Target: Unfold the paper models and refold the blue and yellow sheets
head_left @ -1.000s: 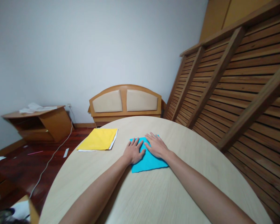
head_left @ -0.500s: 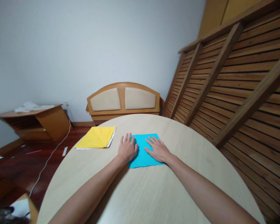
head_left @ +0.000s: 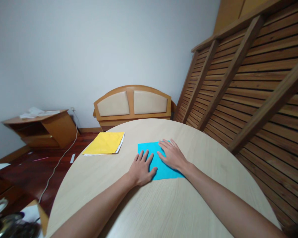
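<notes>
Blue sheet [head_left: 162, 170] on table [head_left: 169, 211], w/ L hand [head_left: 142, 168] and R hand [head_left: 172, 154] laid upon it. The sheet lay flat, well apart from the yellow sheet [head_left: 105, 143] to its L; a white sheet [head_left: 119, 146] showed under the yellow one's edge. Both hands were palm down, fingers spread; nothing was pinched or enclosed. L hand covered the near L corner, its heel reaching onto the table; R hand lay across the R part, fingertips at the far edge, wrist nr the near R corner. Blue showed btwn the thumbs.

Handling (judged): v. light, thin and limp, prob. paper or cloth; the mat'l couldn't be told for certain. The near edge ran slightly wavy, suggesting a soft sheet that would sag or crease if lifted by 1 corner. On the smooth-looking table it'd prob. slide under a light push, so flat palms suited it for pinning. If paper, a hard tug could tear it; if cloth, risk was low.

Hold pts: the far L corner and part of the near edge were uncovered, hence easiest for getting a fingertip under. A pinch at 2 adjacent corners would've kept it level; 1 central grab would've bunched it. Single vs. folded: couldn't tell.
</notes>
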A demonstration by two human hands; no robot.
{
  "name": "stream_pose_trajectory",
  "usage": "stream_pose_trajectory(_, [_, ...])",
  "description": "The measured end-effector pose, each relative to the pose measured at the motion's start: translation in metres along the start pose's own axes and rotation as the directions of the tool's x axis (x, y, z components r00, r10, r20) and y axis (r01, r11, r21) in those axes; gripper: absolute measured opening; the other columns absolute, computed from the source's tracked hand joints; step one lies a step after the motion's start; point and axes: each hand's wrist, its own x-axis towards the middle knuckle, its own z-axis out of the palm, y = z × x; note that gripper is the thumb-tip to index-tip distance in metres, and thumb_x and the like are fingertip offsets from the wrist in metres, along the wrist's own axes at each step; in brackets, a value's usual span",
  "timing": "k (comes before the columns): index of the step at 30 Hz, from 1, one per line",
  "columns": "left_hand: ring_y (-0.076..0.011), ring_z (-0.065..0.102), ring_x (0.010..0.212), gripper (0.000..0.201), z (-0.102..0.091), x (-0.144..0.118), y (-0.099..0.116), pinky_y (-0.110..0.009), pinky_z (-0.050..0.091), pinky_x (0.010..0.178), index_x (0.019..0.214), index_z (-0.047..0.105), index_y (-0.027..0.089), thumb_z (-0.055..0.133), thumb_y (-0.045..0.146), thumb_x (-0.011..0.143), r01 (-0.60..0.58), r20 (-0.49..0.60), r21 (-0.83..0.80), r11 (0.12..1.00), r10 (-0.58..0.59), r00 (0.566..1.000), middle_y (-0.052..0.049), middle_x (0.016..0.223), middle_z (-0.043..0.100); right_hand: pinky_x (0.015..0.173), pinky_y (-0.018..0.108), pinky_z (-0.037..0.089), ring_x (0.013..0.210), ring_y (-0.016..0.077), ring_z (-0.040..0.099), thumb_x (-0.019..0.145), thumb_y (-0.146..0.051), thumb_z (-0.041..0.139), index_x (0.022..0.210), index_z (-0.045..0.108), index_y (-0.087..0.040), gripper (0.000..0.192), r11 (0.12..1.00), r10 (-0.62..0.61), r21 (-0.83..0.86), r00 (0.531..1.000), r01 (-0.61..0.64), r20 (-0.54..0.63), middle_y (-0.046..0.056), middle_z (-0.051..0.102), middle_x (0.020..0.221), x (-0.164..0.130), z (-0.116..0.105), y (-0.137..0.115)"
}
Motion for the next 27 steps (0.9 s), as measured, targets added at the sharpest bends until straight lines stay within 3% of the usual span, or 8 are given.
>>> stream_pose_trajectory(4, [-0.0389,0.020,0.150,0.072,-0.001,-0.012,0.014,-0.055,0.022,0.120,0.153,0.037,0.021,0.036,0.062,0.094,-0.057,-0.025,0.000,0.998,0.057,0.998,-0.012,0.163,0.027,0.123,0.052,0.009,0.151,0.0258,0.022,0.102,-0.051,0.025,0.151,0.042,-0.020,0.060,0.991,-0.021,0.133,0.982,-0.004,0.190,0.006,0.035,0.160,-0.003,0.006,-0.020])
stream_pose_trajectory(7, [-0.0362,0.044,0.137,0.053,-0.006,-0.006,0.016,-0.051,0.035,0.113,0.135,0.056,0.017,0.038,0.046,0.095,0.028,-0.110,0.024,0.999,-0.025,0.994,-0.016,0.145,0.052,0.122,0.055,0.009,0.152,0.0280,0.017,0.102,-0.051,0.023,0.153,0.039,-0.022,0.061,0.988,0.002,0.148,0.957,-0.047,0.290,0.004,0.026,0.163,-0.004,0.011,-0.023])
stream_pose_trajectory(9, [-0.0310,0.053,0.129,0.044,-0.009,0.002,0.011,-0.046,0.038,0.111,0.125,0.061,0.016,0.035,0.037,0.096,0.072,-0.151,0.012,0.997,-0.070,0.986,-0.016,0.133,0.061,0.123,0.054,0.009,0.152,0.0281,0.016,0.102,-0.048,0.026,0.154,0.037,-0.022,0.059,0.988,-0.020,0.153,0.952,-0.029,0.306,0.003,0.025,0.164,-0.004,0.011,-0.023])
stream_pose_trajectory(12, [-0.0281,0.034,0.146,0.056,-0.008,0.012,-0.002,-0.044,0.027,0.120,0.145,0.045,0.015,0.040,0.038,0.094,-0.014,-0.100,-0.021,1.000,0.012,0.995,-0.013,0.156,0.040,0.123,0.052,0.009,0.153,0.0272,0.016,0.100,-0.042,0.029,0.155,0.034,-0.020,0.060,0.988,-0.030,0.156,0.950,-0.020,0.312,0.004,0.026,0.163,-0.005,0.009,-0.023])
stream_pose_trajectory(15, [-0.0275,0.022,0.151,0.062,-0.004,0.017,-0.016,-0.047,0.020,0.123,0.154,0.034,0.019,0.035,0.045,0.097,0.010,-0.025,-0.039,0.999,-0.011,1.000,-0.010,0.163,0.027,0.124,0.049,0.010,0.153,0.0263,0.016,0.100,-0.045,0.032,0.156,0.031,-0.019,0.062,0.989,-0.020,0.148,0.946,-0.029,0.322,0.004,0.025,0.164,-0.004,0.008,-0.019])
stream_pose_trajectory(20, [-0.0295,0.019,0.152,0.066,-0.001,0.023,-0.028,-0.050,0.019,0.122,0.156,0.030,0.018,0.029,0.053,0.099,0.110,-0.026,-0.007,0.994,-0.110,0.994,-0.010,0.164,0.023,0.124,0.049,0.012,0.153,0.0291,0.014,0.098,-0.062,0.030,0.157,0.030,-0.020,0.072,0.993,0.079,0.065,0.950,-0.103,0.303,0.006,0.021,0.165,-0.002,0.010,0.007])
stream_pose_trajectory(24, [-0.0316,0.019,0.151,0.066,-0.008,0.018,-0.026,-0.052,0.021,0.121,0.154,0.034,0.013,0.033,0.051,0.099,0.163,-0.075,0.010,0.987,-0.162,0.984,-0.014,0.163,0.023,0.123,0.048,0.014,0.152,0.0290,0.016,0.098,-0.063,0.031,0.156,0.033,-0.019,0.073,0.994,0.076,0.058,0.962,-0.094,0.263,0.007,0.024,0.164,-0.006,0.013,0.018])
stream_pose_trajectory(27, [-0.0269,0.013,0.153,0.064,-0.013,0.008,-0.020,-0.046,0.018,0.123,0.154,0.034,0.017,0.035,0.050,0.100,-0.039,-0.119,-0.004,0.999,0.038,0.992,-0.010,0.165,0.018,0.123,0.047,0.016,0.150,0.0288,0.024,0.099,-0.058,0.033,0.152,0.042,-0.018,0.067,0.991,0.104,0.063,0.975,-0.118,0.197,0.008,0.033,0.161,-0.010,0.013,0.017])
